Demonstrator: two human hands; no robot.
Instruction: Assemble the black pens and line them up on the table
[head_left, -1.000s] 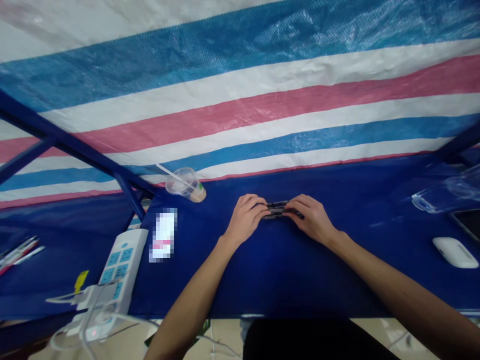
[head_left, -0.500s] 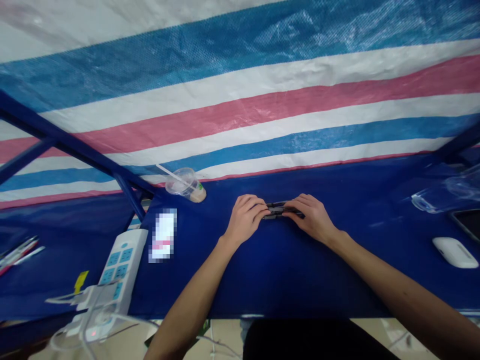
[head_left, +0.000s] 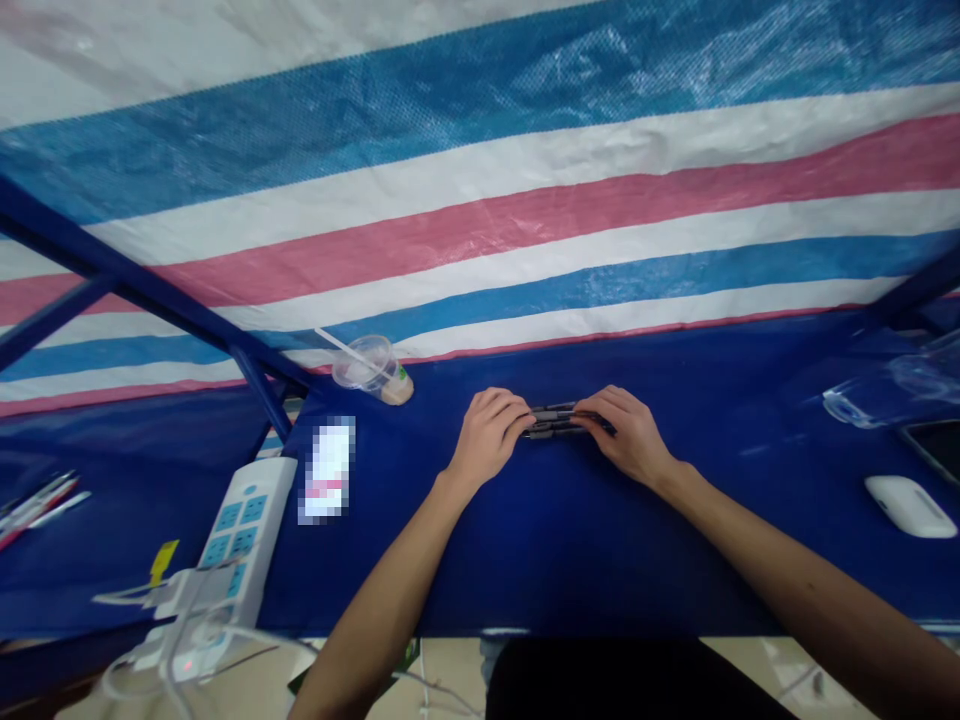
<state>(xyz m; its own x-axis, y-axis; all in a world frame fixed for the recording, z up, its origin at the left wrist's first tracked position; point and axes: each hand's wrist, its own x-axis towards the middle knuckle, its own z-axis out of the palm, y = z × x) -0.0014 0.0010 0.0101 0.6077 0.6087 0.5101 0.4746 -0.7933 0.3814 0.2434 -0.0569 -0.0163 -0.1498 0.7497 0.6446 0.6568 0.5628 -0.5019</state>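
Several black pens [head_left: 553,421] lie side by side, low over the blue tabletop [head_left: 540,540]. My left hand [head_left: 489,432] closes on their left ends, fingers on top and thumb at the near side. On the right ends, my right hand [head_left: 624,432] pinches with thumb and fingers. Between the two hands the middle of the pens shows; both tips are hidden. I cannot tell whether the pens touch the tabletop.
A plastic cup [head_left: 390,375] with a straw lies tipped at the back left, above a blurred-out phone-shaped thing [head_left: 327,470]. A power strip [head_left: 251,510] with cables sits left. To the right are a white case [head_left: 910,505], a clear bottle [head_left: 885,392] and a dark phone [head_left: 934,445].
My right hand has shifted slightly outward along the pens, so a little more of their middle shows. My left hand has hardly moved.
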